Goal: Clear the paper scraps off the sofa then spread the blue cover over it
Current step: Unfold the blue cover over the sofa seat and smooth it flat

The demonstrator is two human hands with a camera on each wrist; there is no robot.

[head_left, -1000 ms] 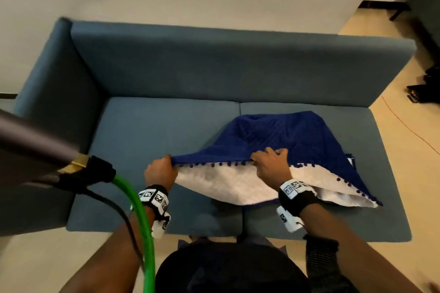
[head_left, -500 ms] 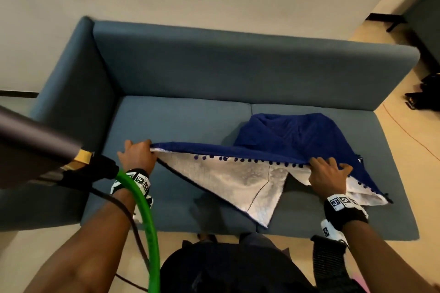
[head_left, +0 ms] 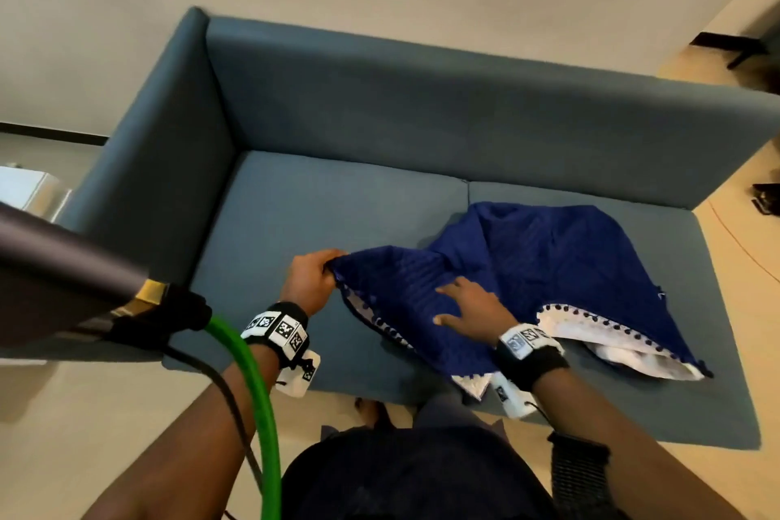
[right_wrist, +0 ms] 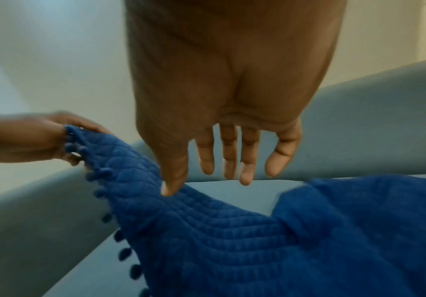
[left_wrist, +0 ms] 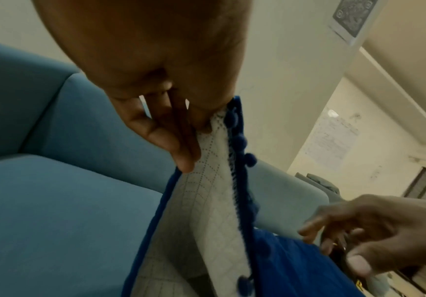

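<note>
Left hand [head_left: 310,283]: pinching one corner of the blue cover [head_left: 548,266], thumb on the white quilted underside, corner lifted off the seat. Right hand [head_left: 468,306]: spread, fingers straight and relaxed over the quilted blue face, near the front edge; holding nothing. Cover bunched mostly on the right cushion of the sofa [head_left: 337,198], white lining [head_left: 591,334] turned up along the near right edge, pompom trim along the border. Left cushion mostly bare. Green hose [head_left: 253,393] at near left.
</note>
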